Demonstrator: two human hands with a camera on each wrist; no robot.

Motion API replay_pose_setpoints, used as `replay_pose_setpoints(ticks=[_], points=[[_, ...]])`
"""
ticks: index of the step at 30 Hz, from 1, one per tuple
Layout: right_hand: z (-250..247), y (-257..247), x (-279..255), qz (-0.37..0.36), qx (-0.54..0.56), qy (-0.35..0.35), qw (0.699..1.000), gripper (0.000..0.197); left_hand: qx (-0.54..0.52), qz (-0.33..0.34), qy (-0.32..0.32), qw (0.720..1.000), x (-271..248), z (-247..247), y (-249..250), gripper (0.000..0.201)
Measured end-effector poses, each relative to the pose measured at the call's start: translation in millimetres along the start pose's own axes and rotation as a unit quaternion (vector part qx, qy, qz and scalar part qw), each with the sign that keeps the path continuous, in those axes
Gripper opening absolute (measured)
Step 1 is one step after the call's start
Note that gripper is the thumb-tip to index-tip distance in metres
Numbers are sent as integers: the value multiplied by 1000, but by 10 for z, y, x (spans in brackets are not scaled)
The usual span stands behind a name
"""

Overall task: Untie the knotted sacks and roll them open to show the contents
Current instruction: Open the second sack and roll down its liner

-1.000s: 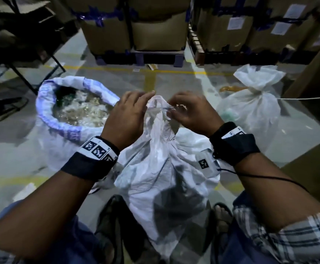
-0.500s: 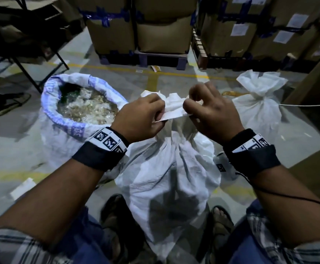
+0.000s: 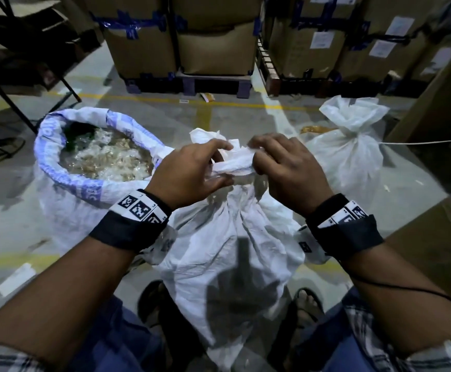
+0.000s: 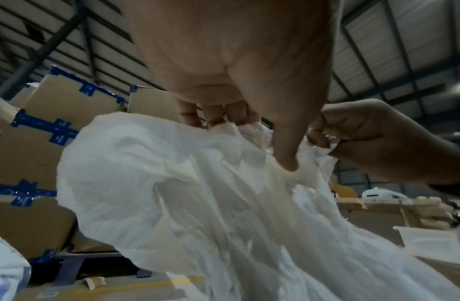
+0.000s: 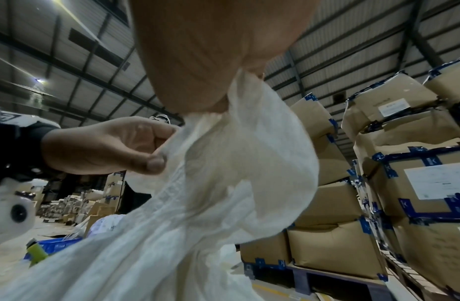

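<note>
Head view: my left hand (image 3: 189, 170) and right hand (image 3: 286, 167) both pinch the bunched neck of the white sack (image 3: 232, 251) standing on the floor between my feet, contents hidden; left of it the opened sack (image 3: 84, 189) shows pale scraps inside its rolled rim, and the tied sack (image 3: 353, 157) stands to the right. Left wrist view: my fingers (image 4: 213, 114) curl into the folds. Right wrist view: my palm hides my fingertips, so their grip can't be made out.
</note>
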State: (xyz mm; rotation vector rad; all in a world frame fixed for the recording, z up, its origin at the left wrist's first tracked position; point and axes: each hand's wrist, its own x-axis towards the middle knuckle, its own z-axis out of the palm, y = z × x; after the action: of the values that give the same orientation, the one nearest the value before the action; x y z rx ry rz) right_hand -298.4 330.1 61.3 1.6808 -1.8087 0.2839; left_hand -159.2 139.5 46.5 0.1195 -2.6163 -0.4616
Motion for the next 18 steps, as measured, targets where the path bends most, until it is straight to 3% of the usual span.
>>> replay_pose_setpoints(ticks=[2, 4, 6, 9, 11, 15, 18], points=[[-7, -15, -30, -2, -3, -74, 997, 12, 68, 28, 36, 997, 24, 23, -20, 36], [-25, -28, -62, -14, 0, -129, 992, 24, 113, 45, 71, 990, 40, 41, -40, 25], [-44, -49, -71, -21, 48, -113, 992, 26, 113, 57, 101, 987, 52, 79, -49, 19], [-75, -35, -50, -1, 123, -15, 992, 14, 107, 99, 155, 977, 67, 136, 7, 16], [-98, 5, -41, 16, 141, 8, 990, 15, 98, 125, 194, 968, 81, 137, 51, 20], [-58, 76, -94, 8, 117, -70, 991, 36, 83, 152, 229, 958, 110, 131, 78, 16], [0, 131, -127, 66, 132, -115, 982, 48, 86, 108, 211, 968, 134, 120, 103, 29]])
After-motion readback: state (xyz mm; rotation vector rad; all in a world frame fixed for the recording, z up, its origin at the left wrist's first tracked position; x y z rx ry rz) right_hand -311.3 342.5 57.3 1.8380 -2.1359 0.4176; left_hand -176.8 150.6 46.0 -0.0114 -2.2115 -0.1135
